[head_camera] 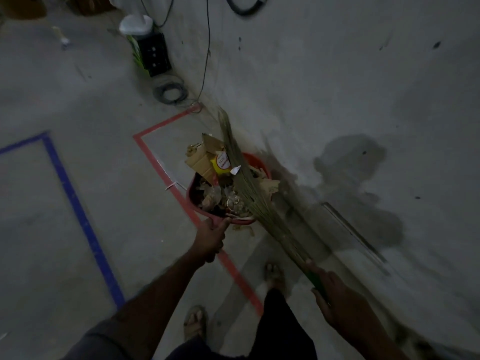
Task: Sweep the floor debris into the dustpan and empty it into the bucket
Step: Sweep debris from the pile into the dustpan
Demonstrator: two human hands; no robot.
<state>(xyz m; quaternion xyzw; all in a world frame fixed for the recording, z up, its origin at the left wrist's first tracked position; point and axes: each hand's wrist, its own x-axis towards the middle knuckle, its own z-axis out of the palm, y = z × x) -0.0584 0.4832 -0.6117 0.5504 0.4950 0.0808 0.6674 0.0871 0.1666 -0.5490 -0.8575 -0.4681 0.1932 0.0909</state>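
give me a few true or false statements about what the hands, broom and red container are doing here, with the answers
1. The left hand grips the near edge of the red container. True.
2. The red container is empty. False: it is piled with cardboard scraps and other debris.
3. The right hand holds the broom by its green handle end. True.
4. The broom lies flat on the floor, away from the container. False: its bristles slant across the debris in the container.
5. Blue tape runs right under the container. False: the red tape passes beside it; the blue tape lies further left.
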